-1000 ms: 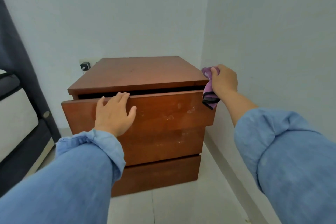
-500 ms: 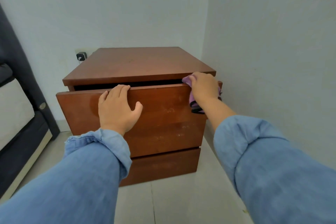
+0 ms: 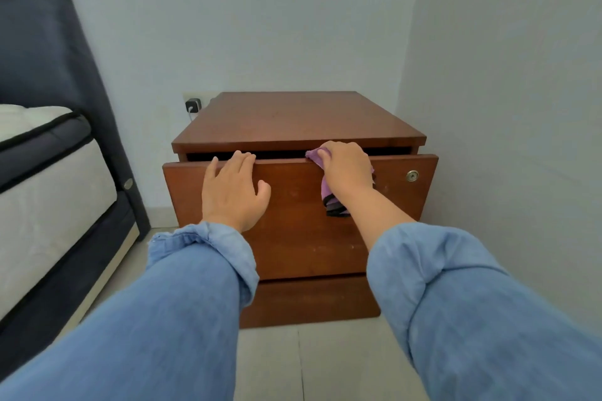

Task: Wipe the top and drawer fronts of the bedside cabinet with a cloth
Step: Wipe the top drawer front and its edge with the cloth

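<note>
Gripping cloth (image 3: 329,195), right hand (image 3: 347,169); left hand (image 3: 233,192) flat, fingertips hidden behind drawer front (image 3: 299,215).

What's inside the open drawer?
Only a dark gap shows above the top drawer front, under the cabinet top. Nothing inside can be made out: the front, the left hand and the right hand with the cloth cover it.
</note>
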Action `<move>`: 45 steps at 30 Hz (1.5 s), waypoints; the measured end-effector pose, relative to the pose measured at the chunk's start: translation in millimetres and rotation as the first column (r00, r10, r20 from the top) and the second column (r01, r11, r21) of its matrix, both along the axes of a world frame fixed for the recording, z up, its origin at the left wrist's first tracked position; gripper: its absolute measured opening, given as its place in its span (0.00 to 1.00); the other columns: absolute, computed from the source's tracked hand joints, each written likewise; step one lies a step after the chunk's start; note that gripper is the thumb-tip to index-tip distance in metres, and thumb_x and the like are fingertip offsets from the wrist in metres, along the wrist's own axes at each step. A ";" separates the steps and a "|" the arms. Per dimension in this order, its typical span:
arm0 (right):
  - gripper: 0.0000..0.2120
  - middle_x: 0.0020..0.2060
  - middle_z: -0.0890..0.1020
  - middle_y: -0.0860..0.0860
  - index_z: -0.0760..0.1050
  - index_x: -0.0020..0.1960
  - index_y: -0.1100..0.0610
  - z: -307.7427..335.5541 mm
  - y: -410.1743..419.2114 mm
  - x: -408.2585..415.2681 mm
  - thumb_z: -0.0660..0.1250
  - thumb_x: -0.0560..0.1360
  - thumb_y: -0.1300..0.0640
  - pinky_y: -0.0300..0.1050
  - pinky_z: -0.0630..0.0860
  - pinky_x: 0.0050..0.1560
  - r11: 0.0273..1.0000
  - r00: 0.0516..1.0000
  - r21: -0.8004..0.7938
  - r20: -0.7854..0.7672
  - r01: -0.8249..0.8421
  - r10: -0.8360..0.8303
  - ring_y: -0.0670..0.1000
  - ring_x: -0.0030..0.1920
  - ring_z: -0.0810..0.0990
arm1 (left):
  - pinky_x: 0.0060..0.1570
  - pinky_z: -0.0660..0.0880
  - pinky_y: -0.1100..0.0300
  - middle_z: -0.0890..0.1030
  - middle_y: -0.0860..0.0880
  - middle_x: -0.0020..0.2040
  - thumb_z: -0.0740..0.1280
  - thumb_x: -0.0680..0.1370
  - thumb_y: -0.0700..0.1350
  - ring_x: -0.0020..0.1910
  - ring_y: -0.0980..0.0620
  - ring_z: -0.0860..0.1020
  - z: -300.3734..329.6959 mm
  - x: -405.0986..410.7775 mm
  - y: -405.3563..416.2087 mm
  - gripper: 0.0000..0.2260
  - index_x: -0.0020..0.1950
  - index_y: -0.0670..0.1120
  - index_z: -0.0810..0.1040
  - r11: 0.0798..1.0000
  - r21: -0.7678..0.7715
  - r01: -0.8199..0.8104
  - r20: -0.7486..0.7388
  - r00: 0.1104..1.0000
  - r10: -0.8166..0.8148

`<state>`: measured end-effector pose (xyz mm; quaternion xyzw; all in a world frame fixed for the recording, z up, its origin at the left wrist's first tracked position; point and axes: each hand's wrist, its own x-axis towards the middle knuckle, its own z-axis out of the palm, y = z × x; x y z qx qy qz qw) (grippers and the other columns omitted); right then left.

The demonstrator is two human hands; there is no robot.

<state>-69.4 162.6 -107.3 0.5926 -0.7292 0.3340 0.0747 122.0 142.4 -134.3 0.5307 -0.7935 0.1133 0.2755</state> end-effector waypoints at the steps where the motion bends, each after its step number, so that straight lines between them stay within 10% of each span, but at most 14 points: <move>1: 0.17 0.48 0.82 0.53 0.80 0.54 0.53 -1.2 -0.7 1.0 0.53 0.81 0.50 0.55 0.75 0.54 1.000 1.000 -0.008 0.006 0.011 -0.011 0.56 0.51 0.78 | 0.75 0.47 0.51 0.67 0.47 0.74 0.56 0.78 0.50 0.75 0.52 0.60 -0.1 8.0 -0.3 0.24 0.74 0.45 0.64 1.000 -0.009 -0.024 -0.006 1.000 0.024; 24: 0.13 0.51 0.81 0.53 0.78 0.57 0.54 -4.6 -18.6 108.0 0.57 0.81 0.53 0.52 0.75 0.53 0.988 0.984 -0.032 -0.096 -0.154 0.150 0.54 0.54 0.75 | 0.72 0.53 0.51 0.72 0.48 0.69 0.58 0.74 0.50 0.69 0.49 0.68 0.9 65.8 -15.5 0.25 0.71 0.48 0.68 0.995 0.058 -0.083 -0.163 0.982 0.092; 34: 0.13 0.49 0.82 0.53 0.80 0.56 0.54 -2.7 -23.0 112.9 0.58 0.81 0.53 0.53 0.77 0.52 0.986 0.981 -0.023 -0.103 -0.167 0.163 0.54 0.53 0.76 | 0.63 0.70 0.42 0.76 0.44 0.64 0.51 0.72 0.56 0.62 0.43 0.74 -2.9 87.3 -21.2 0.27 0.67 0.47 0.71 0.957 0.289 -0.028 -0.702 0.674 0.231; 45: 0.16 0.52 0.79 0.54 0.78 0.59 0.53 5.2 -29.7 169.3 0.54 0.82 0.50 0.52 0.73 0.56 0.966 0.960 0.026 -0.103 -0.258 0.260 0.55 0.54 0.74 | 0.60 0.72 0.57 0.80 0.52 0.58 0.51 0.81 0.49 0.58 0.53 0.76 -14.1 100.1 -29.1 0.18 0.63 0.52 0.77 0.965 0.259 0.034 -0.837 0.506 0.207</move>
